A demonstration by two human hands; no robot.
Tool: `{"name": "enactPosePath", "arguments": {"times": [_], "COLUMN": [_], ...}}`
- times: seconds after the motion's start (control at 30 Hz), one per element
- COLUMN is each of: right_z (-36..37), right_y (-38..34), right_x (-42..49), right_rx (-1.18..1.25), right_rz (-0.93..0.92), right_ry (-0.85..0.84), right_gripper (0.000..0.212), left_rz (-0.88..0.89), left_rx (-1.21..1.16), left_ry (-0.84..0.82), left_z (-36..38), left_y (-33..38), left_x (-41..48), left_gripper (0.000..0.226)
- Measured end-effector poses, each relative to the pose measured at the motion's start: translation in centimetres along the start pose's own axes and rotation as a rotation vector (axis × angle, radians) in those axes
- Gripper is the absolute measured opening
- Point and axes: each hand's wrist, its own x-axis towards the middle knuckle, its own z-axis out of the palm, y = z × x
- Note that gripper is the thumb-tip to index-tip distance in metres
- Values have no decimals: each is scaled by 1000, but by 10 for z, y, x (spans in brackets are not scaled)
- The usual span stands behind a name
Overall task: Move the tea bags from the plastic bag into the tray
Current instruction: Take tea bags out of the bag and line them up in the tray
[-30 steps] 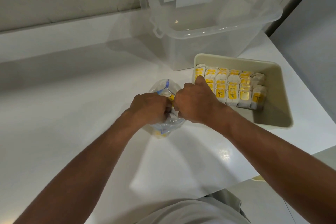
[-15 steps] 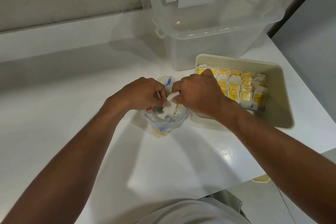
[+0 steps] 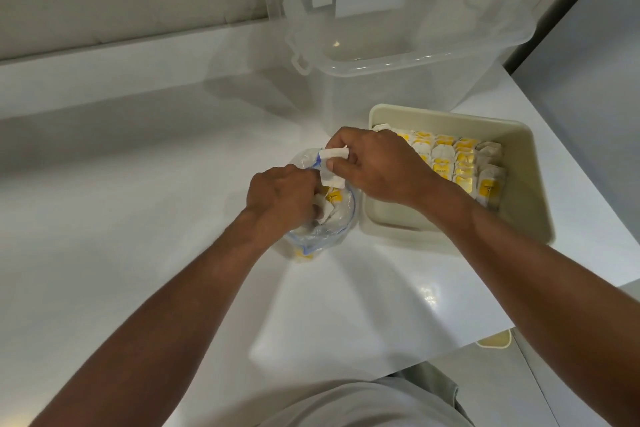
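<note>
Right hand [image 3: 377,166] grip round tea bags [image 3: 331,179]

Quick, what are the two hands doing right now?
Left hand: closed, fingers curled into the plastic bag, gripping its mouth.
Right hand: closed, pinching white tea bags just above the bag.

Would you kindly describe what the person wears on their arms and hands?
The left forearm and right forearm are bare, no sleeve in view. The left hand and right hand wear no gloves; no watch, bracelet or ring shows. A light grey garment shows at the bottom edge.
</note>
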Motion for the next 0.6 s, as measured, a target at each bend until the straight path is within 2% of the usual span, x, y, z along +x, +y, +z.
{"name": "enactPosePath", "arguments": {"times": [0.37,0.5,0.6], "right_z": [-1,-3,-2], "right_y": [-4,-9,-11], "right_x": [0,-3,-3], "right_rx": [104,101,16], "right_rz": [25,37,49], "right_ry": [0,-10,-42], "right_gripper": [18,24,23], "left_rz": [22,94,81], "left_rx": [-120,-153,-203], "left_ry": [-137,-233,-224], "left_z": [-16,-26,-26], "left_y": [-17,-18,-18], "left_x": [-2,-2,0], "left_gripper": [13,25,12]}}
